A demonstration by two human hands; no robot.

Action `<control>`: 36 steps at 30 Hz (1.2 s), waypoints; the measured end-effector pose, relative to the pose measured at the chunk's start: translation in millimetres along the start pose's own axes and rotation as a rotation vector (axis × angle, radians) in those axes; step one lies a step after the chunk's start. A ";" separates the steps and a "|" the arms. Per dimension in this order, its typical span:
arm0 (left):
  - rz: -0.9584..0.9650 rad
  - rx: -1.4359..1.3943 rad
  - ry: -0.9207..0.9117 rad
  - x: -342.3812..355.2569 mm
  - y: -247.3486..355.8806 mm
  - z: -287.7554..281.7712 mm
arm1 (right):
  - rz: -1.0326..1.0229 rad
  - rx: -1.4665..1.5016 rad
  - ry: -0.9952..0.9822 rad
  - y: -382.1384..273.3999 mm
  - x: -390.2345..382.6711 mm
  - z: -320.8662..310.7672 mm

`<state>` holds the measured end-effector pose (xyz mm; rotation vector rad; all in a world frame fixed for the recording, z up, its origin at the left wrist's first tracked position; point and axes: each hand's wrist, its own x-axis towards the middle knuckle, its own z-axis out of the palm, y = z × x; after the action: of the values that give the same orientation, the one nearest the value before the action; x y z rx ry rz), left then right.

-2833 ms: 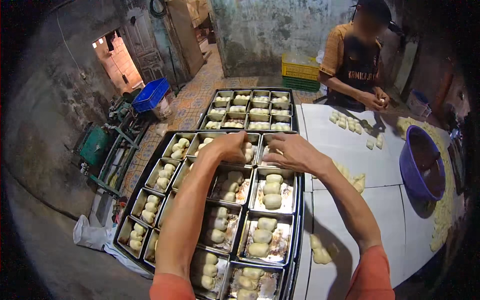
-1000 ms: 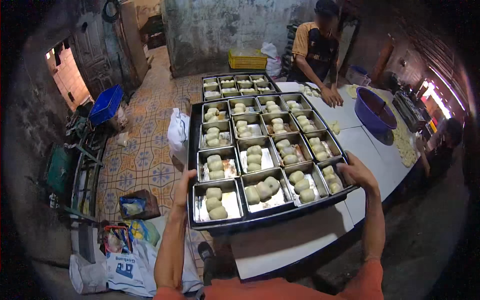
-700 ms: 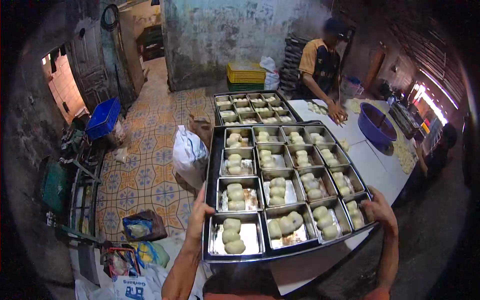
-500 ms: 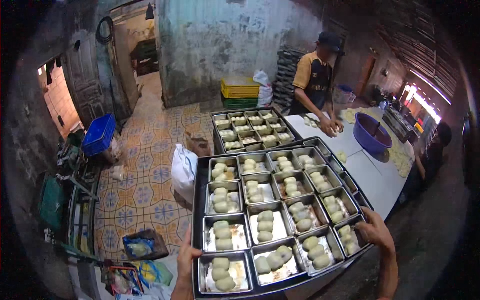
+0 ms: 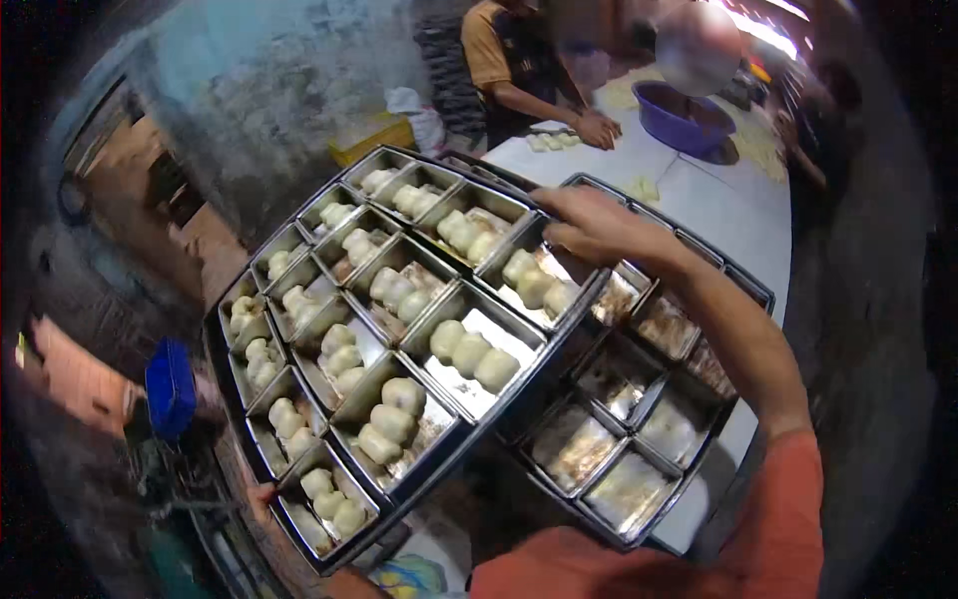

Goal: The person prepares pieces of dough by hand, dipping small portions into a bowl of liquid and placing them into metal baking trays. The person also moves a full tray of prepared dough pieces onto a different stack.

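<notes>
A large dark tray [image 5: 479, 431] of metal loaf pans hangs tilted in front of me, held up between both hands. Rows of pale dough pieces [image 5: 471, 356] lie in its pans. Across the far right corner of the tray, my right hand [image 5: 599, 228] is closed on the rim. My left hand [image 5: 261, 499] shows only in part at the near left edge; its fingers are mostly hidden beneath the tray. Lower and to the right sits a second tray [image 5: 654, 534] of loaf pans, bare of dough where they show, partly covered by my right arm.
A white table [image 5: 714, 195] runs along the right, with a purple basin [image 5: 684, 125] on it. A co-worker [image 5: 519, 75] stands behind it, hands at dough pieces [image 5: 552, 142]. A yellow crate [image 5: 371, 138] stands by the wall, and a blue bin [image 5: 171, 389] at the left.
The filled tray has been lifted and swung to the left, turning as it goes. The tray of bare pans beneath it has come into view. My view has turned too.
</notes>
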<state>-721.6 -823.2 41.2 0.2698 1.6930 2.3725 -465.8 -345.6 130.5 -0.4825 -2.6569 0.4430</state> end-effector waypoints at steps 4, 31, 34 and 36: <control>0.021 0.076 -0.086 118.5 -9.0 34.5 | 0.173 -0.091 -0.121 24.7 119.2 4.7; -0.168 -0.034 -0.403 156.6 -205.4 217.3 | 0.526 -0.668 -0.230 88.5 119.3 76.0; -0.169 0.014 -0.371 170.5 -222.8 205.8 | 0.427 -0.429 -0.343 -3.5 101.4 35.2; -0.105 0.036 -0.375 176.8 -218.8 202.7 | 0.425 -0.337 -0.373 -45.8 66.5 4.3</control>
<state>-821.8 -521.1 -96.3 0.5759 1.5322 2.0595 -537.0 -361.3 165.6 -1.1854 -3.0001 0.2143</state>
